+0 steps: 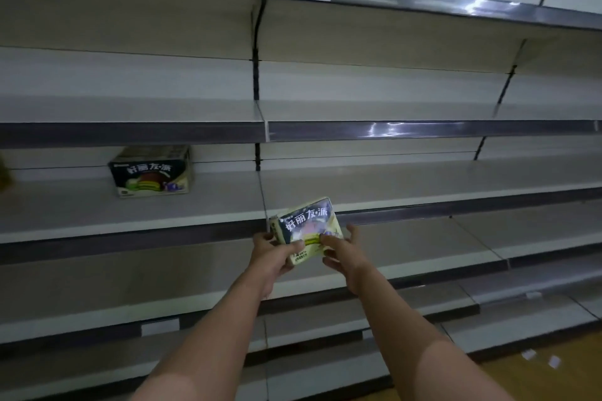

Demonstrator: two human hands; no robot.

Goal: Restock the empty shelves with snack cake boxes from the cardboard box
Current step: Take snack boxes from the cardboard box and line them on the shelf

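1. Head view: a person is holding a snack cake box (306, 231) out in front of the shelving with both bare arms stretched forward.
2. The left hand (272, 257) is gripping the box's lower left corner, fingers curled round its left edge and thumb lying on the printed front.
3. The right hand (342, 252) is gripping the lower right part of the box, thumb pressing on the front, while the other fingers are spreading out behind and beside it.
4. The held box is tilting, its top leaning to the right, with its dark printed face turned toward the camera.
5. It is hovering in the air just in front of the lip of a middle shelf (423, 205), near the seam between two shelf bays; it is not resting on any board.
6. A second snack cake box (151, 172) is sitting upright on the same shelf level in the left bay, set back toward the rear panel and well apart from the held one.
7. Pale shelf boards with dark price rails (423, 130) are running across the view above and below.
8. A strip of wooden floor (553, 378) is showing at the lower right.
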